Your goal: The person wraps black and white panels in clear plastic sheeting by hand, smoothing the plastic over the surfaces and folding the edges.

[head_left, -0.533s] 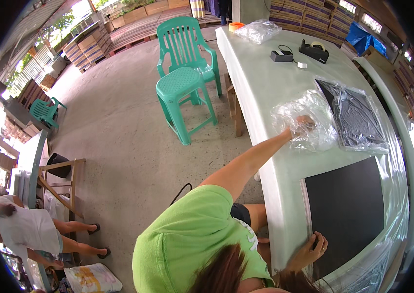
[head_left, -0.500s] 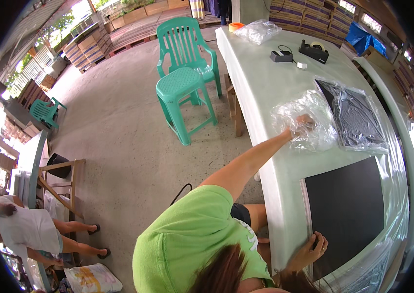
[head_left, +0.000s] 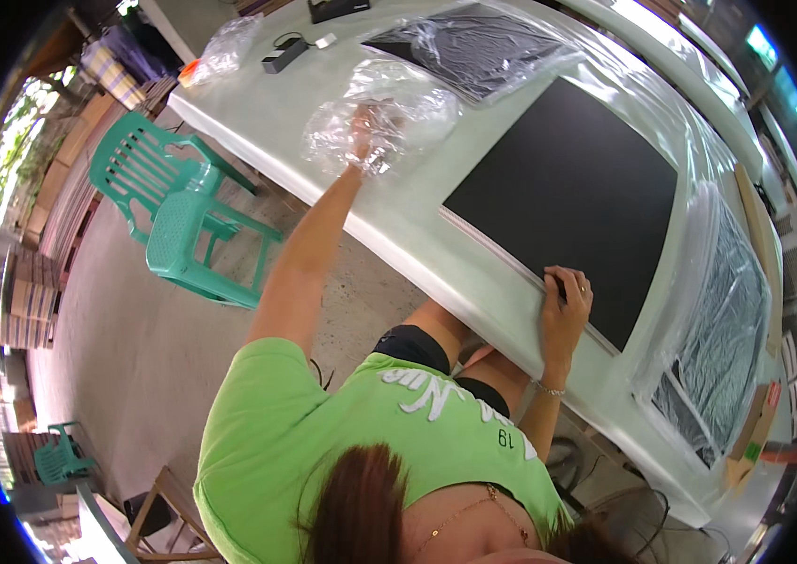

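Note:
My left hand (head_left: 367, 130) is stretched out to the far left part of the table, among a crumpled clear plastic bag (head_left: 417, 108). The film covers its fingers in part; they look closed on the plastic. A flat black panel (head_left: 577, 202) with a pale front edge lies on the table, slightly right of centre. At that front edge rests my right hand (head_left: 568, 305), fingers curled round the border and a ring on one of them. Behind the bag lies a second dark panel (head_left: 483, 47) wrapped in clear film.
A pale covered table (head_left: 398, 240) runs diagonally across the view. More film-wrapped panels (head_left: 723, 320) lie at its right end, beside cardboard strips (head_left: 754, 432). A small black device (head_left: 285, 54) and a bunched plastic bag (head_left: 229, 47) sit at the far left. Green chairs (head_left: 149, 169) stand left.
The view has swung to the right, so the table now crosses more of it. Both hands keep their places, the left in the plastic, the right at the black panel's edge.

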{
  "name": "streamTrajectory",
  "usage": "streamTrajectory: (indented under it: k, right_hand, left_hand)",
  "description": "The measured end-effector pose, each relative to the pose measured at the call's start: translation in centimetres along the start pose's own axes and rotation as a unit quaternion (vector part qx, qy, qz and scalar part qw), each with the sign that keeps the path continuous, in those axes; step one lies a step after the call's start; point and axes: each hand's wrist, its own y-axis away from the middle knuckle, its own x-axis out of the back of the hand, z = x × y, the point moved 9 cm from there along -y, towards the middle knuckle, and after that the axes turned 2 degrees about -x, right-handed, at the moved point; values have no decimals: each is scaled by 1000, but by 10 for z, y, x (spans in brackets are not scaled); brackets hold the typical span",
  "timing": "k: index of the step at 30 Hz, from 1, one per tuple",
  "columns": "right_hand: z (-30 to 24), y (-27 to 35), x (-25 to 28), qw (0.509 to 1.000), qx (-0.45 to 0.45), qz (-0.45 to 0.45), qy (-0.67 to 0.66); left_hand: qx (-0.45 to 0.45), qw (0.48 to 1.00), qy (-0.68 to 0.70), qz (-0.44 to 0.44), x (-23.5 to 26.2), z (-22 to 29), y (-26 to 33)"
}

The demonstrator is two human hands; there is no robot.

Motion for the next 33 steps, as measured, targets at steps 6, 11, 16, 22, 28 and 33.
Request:
streamTrajectory:
  k: [6,11,16,22,28,33]
  right_hand:
    - [-2,2,1,1000,-7,-6,-7]
    - [2,3,4,1000,-4,-6,6]
    - [0,3,1,1000,14,-1,-8]
    - [2,3,2,1000,26,14,3]
    - [1,4,0,1000,24,3,-2]
    - [3,4,1,1000,19,3,7]
  left_hand:
    - [41,957,251,138,9,-27,11]
    - [144,984,101,20,22,7,-16]
    - [88,993,69,37,55,12,-1]
    - [50,968,243,38,68,14,26]
    - [193,910,359,76,81,3,51]
    - [266,918,285,78,83,16,63]
